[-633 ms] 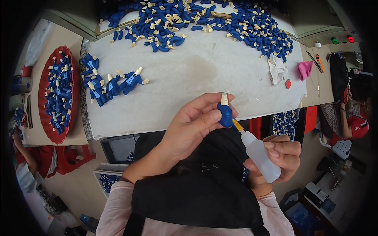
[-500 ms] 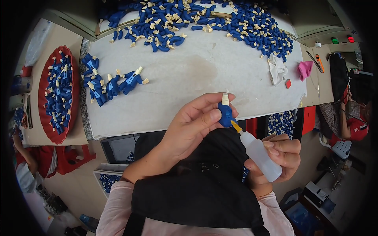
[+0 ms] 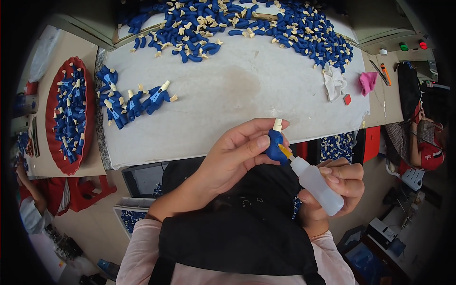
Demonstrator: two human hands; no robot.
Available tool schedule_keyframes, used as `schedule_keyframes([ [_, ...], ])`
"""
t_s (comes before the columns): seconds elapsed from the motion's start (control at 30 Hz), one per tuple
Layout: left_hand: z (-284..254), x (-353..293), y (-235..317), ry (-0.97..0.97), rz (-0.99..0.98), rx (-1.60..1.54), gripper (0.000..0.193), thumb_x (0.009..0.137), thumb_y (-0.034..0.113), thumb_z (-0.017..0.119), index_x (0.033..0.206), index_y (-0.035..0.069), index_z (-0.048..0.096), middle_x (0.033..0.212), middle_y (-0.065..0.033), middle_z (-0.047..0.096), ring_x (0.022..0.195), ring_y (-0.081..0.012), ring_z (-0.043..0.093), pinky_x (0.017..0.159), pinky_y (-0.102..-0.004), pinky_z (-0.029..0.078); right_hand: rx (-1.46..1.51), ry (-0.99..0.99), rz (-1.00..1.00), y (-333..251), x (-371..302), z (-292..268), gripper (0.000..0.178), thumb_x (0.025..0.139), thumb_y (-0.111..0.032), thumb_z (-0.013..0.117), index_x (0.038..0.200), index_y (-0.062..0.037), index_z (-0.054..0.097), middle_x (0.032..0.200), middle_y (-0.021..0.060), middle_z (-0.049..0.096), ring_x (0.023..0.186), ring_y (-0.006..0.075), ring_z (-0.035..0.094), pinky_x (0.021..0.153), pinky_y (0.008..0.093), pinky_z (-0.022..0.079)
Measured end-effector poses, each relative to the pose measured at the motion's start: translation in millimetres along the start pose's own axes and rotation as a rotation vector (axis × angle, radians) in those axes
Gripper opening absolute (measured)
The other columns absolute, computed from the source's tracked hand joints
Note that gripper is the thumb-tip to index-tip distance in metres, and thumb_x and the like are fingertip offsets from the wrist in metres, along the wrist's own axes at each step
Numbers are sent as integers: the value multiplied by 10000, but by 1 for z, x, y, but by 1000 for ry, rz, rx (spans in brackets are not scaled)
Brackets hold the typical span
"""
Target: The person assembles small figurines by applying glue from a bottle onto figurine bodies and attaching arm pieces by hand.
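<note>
Between its thumb and fingers, my left hand point(image 3: 242, 148) pinches a blue figurine body point(image 3: 275, 142) with a cream neck peg pointing up. My right hand point(image 3: 339, 183) is wrapped round a translucent squeeze bottle point(image 3: 317, 185), tilted with its yellow needle tip at the side of the body. Whether any liquid comes out is too small to see. Both hands are over the near edge of the white work surface. Several assembled blue figurine torsos point(image 3: 135, 102) with cream hands lie together on the left of that surface.
Blue arms with cream hands point(image 3: 194, 31) are heaped along the back. A red scalloped tray point(image 3: 53, 128) of figurine parts stands left. On the right lie a white cloth point(image 3: 334, 83), a pink cloth point(image 3: 367, 83), a red block point(image 3: 347, 99) and an orange cutter point(image 3: 385, 73). Other people sit at both sides.
The figurine body, held in my left hand, has shifted slightly right and nearer to me. The bottle has moved a little the same way, its tip now higher along the body's side.
</note>
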State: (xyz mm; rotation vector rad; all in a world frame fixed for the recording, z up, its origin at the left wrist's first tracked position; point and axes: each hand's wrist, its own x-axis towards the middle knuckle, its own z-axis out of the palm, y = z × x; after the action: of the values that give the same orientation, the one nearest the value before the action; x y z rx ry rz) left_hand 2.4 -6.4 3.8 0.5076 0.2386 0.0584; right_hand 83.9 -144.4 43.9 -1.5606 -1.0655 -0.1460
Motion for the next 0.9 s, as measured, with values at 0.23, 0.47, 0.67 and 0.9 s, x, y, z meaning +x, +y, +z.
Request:
schedule_keyframes([
  [0.23, 1, 0, -1, 22, -25, 7, 339, 860, 177, 432, 1159, 18, 417, 945, -125, 528, 917, -208, 531, 736, -253, 442, 51, -85, 43, -3, 3, -6, 525, 500, -77, 796, 923, -87, 487, 823, 54, 471, 628, 161, 541, 542, 241, 466],
  [0.47, -1, 0, -3, 34, -17, -9, 342, 859, 172, 434, 1161, 15, 413, 947, -123, 527, 918, -200, 530, 744, -266, 451, 3, -37, 5, 0, 1, -4, 470, 540, -156, 781, 881, -66, 472, 788, 59, 460, 603, 142, 508, 516, 224, 444],
  [0.67, -1, 3, -2, 10, -8, -3, 355, 850, 166, 450, 1160, 0, 404, 963, -124, 512, 909, -212, 532, 749, -286, 460, 35, -15, 16, 2, 1, -5, 480, 549, -167, 777, 891, -60, 458, 794, 70, 455, 595, 149, 507, 508, 228, 453],
  [0.9, -17, 3, 14, 41, 178, -99, 368, 849, 128, 435, 1179, -22, 368, 983, -145, 512, 934, -262, 533, 772, -322, 476, 261, 145, 379, 34, 20, -29, 323, 639, 69, 613, 874, -21, 410, 851, 118, 473, 743, 178, 541, 661, 272, 470],
])
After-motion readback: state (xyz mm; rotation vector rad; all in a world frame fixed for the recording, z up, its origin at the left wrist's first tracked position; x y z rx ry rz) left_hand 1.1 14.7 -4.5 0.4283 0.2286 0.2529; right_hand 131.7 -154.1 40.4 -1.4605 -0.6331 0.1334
